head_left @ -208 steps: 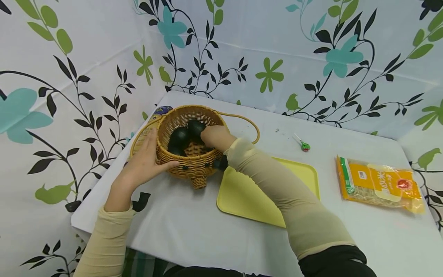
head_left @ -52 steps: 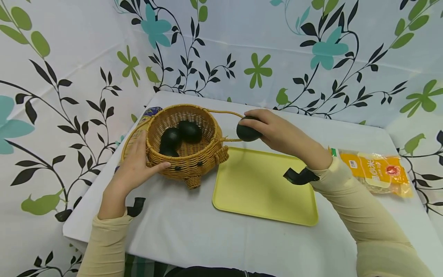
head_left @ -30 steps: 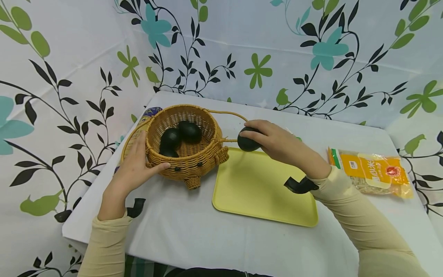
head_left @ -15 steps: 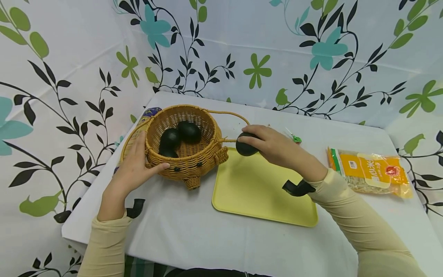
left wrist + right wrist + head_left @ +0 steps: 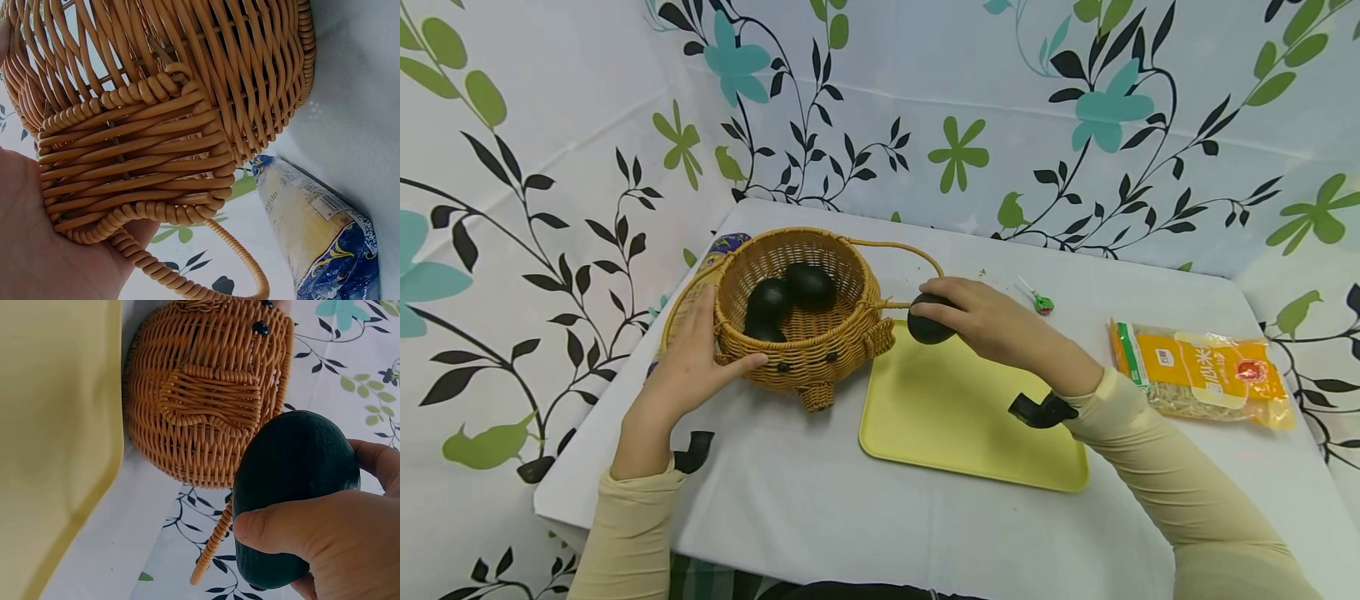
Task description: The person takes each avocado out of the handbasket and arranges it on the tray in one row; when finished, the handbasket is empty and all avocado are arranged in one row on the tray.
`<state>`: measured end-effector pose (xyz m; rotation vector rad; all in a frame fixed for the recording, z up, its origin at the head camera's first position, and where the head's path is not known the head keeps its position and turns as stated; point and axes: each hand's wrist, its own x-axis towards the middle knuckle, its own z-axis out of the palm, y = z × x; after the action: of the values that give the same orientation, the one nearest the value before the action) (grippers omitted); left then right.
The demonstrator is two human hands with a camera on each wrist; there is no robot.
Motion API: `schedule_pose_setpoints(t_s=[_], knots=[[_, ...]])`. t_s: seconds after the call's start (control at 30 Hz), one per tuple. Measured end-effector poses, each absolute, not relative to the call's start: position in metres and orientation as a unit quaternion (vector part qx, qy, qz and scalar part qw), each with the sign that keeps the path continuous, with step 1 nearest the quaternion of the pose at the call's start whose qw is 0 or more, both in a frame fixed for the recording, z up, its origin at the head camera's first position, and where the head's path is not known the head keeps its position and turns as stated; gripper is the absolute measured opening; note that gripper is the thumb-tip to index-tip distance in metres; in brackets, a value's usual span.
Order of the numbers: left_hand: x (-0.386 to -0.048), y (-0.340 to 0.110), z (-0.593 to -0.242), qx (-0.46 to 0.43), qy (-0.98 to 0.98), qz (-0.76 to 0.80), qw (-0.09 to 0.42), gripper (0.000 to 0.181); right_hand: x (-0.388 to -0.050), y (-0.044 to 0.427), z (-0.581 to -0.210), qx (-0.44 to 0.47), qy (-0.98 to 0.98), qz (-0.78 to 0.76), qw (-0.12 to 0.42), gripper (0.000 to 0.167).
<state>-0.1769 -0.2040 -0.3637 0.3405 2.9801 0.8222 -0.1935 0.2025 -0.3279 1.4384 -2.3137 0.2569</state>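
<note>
A wicker basket [image 5: 805,354] with a pig-like snout and button eyes stands left of centre in the head view. Several dark green avocados [image 5: 811,285] lie inside it. My left hand [image 5: 681,367] rests against the basket's left side, fingers straight and thumb spread along the front. In the left wrist view, the palm touches the basket's woven ear [image 5: 134,156]. My right hand [image 5: 1000,329] grips another dark green avocado [image 5: 294,481] between thumb and fingers. That avocado is held over the back-left edge of the yellow tray [image 5: 970,417], near the basket's right handle [image 5: 902,246].
A lollipop [image 5: 1042,303] lies behind the tray. An orange bag of grain [image 5: 1210,375] sits at the right. Beside the basket's far left is a blue-and-yellow package [image 5: 325,231], partly hidden in the head view. Patterned cloth hangs behind the white table [image 5: 775,500].
Several seconds ago my right hand was inside the basket; now it holds an avocado outside. Over the last second it has lowered slightly toward the tray. My left hand has stayed on the basket.
</note>
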Motion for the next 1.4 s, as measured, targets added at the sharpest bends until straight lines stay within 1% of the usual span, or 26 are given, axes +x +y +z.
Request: schedule_pose_setpoints(t_s=[0.2,0.47,0.97,1.23,1.4], knots=[[-0.177,-0.205,-0.365,0.111,0.957,0.266,0.016,0.117,-0.194,0.200,-0.332,0.521,-0.825,0.095,0.196,0.046],[-0.177,-0.206,-0.365,0.110,0.957,0.268,0.018,0.118,-0.195,0.198,-0.339,0.527,-0.820,0.101,0.198,0.048],[-0.176,-0.205,-0.365,0.107,0.957,0.267,0.021,0.117,-0.190,0.190,-0.354,0.523,-0.838,0.050,0.144,0.052],[-0.177,-0.205,-0.365,0.108,0.958,0.266,0.019,0.117,-0.191,0.187,-0.362,0.532,-0.832,0.039,0.151,0.052],[-0.177,-0.204,-0.364,0.106,0.959,0.263,0.020,0.117,-0.193,0.186,-0.371,0.537,-0.831,0.031,0.145,0.051]])
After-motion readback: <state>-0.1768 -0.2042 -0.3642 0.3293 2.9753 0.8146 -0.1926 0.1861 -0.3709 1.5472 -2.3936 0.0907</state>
